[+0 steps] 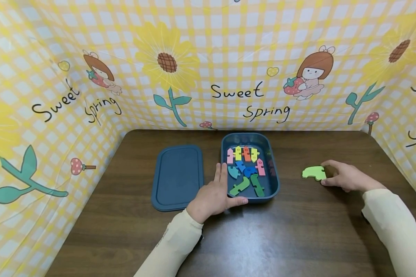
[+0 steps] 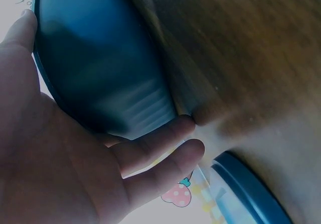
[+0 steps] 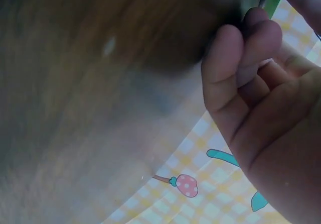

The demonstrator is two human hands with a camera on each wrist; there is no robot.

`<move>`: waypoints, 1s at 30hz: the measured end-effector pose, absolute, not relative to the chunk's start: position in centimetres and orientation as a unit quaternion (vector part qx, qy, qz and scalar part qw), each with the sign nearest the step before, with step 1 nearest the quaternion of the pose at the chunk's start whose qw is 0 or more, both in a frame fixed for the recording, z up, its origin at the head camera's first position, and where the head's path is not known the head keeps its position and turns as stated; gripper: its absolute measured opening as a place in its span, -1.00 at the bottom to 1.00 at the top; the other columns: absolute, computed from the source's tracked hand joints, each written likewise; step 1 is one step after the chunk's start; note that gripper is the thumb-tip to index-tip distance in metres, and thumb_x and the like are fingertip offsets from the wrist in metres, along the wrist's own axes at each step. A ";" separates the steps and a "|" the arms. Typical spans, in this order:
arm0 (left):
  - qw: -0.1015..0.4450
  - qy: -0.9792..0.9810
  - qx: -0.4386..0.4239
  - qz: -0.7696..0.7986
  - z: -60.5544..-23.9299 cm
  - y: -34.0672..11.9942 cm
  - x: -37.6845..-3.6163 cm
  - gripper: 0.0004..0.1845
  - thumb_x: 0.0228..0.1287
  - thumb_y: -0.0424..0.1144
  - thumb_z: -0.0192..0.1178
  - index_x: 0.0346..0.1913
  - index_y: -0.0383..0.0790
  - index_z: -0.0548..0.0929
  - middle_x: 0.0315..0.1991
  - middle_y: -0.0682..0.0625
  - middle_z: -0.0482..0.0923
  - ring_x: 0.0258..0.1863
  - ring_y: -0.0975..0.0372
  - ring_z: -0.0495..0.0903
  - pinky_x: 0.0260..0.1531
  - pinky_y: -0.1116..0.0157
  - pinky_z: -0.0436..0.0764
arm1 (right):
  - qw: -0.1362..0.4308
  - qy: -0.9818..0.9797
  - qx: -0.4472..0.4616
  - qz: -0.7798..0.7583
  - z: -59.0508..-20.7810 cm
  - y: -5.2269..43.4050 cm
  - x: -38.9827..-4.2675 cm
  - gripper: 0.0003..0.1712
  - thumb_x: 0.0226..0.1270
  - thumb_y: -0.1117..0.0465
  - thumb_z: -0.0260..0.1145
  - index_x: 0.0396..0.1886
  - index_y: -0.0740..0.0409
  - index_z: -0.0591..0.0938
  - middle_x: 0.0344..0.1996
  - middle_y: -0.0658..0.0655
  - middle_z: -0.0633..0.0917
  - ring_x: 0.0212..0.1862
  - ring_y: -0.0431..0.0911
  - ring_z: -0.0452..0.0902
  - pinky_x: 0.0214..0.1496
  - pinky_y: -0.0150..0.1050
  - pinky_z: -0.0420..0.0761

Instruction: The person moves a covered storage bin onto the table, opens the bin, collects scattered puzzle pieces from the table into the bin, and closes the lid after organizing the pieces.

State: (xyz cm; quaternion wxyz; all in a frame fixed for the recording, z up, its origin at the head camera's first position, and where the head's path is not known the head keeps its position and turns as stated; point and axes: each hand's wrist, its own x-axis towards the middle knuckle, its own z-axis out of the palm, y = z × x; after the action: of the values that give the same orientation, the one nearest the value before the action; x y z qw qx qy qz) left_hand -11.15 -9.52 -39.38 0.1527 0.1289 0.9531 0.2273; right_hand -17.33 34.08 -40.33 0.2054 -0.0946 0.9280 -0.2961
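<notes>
Readable writing: "Sweet Spring" printed repeatedly on yellow checked backdrop (image 1: 208, 57) w/ sunflowers and cartoon girls holding strawberries; one full "Sweet Spring" at centre, another at left, partial letters at far right edge. No brand or label seen on tray or lid.

Counts: 1 dark blue tray (image 1: 274, 184), 1 matching dark blue lid (image 1: 176, 177), 1 loose light green piece, approx. 10 coloured pieces inside tray (exact count hard to tell, some overlap).

Tray contents: puzzle pieces (image 1: 247, 169) lying flat. Back row pink, yellow, orange, yellow; below that 1 more pink, 2–3 blue/teal; at front 2 green. Lid flat on brown table (image 1: 124, 231), just left of tray, not touching it as far as visible.

Left hand (image 1: 215, 196) flat-ish against near-left corner of tray: fingers straight along left wall, thumb stretched along front wall. Left wrist view confirms palm (image 2: 60, 148) and straight fingers (image 2: 160, 143) against tray's outer wall (image 2: 100, 73), lid edge (image 2: 251, 189) low right. Relaxed, bracing rather than clenched.

Right hand (image 1: 343, 177) well right of tray, on table, fingers curled round right end of light green piece (image 1: 313, 172), pinching it. Piece flat on or just at table surface, cannot tell which. Right wrist view blurred: curled fingers (image 3: 241, 58), sliver of green (image 3: 273, 0) at top.

Both sleeves cream-coloured.
</notes>
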 end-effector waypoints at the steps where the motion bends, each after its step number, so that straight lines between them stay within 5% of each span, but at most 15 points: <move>1: 0.153 0.953 0.129 0.227 -39.4 -9.5 -11.2 0.35 0.11 0.56 0.15 0.64 -0.16 -0.33 0.63 -0.15 -0.39 -0.23 -0.03 0.68 -0.58 0.26 0.52 | 0.203 0.928 -0.096 -0.297 -40.3 34.0 -17.3 -0.13 0.35 0.02 0.44 0.43 0.38 0.25 -0.66 0.02 0.38 -0.71 -0.16 0.26 -0.61 -0.21 0.42; 30: 0.158 0.947 0.129 0.248 -39.4 -9.6 -11.2 0.36 0.09 0.56 0.16 0.64 -0.14 -0.34 0.63 -0.14 -0.41 -0.07 -0.08 0.67 -0.48 0.25 0.59 | 0.107 0.936 -0.113 -0.315 -39.2 31.6 -16.9 -0.13 0.38 -0.04 0.41 0.43 0.37 0.28 -0.48 0.09 0.62 -0.53 -0.05 0.50 -0.46 -0.17 0.48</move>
State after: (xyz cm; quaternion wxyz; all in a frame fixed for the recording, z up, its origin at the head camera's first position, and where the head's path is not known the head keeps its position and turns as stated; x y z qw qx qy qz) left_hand -11.16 -9.56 -39.43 0.1578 0.1290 0.9470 0.2485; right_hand -16.92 31.61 -39.18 0.1075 -0.1131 0.9363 -0.3146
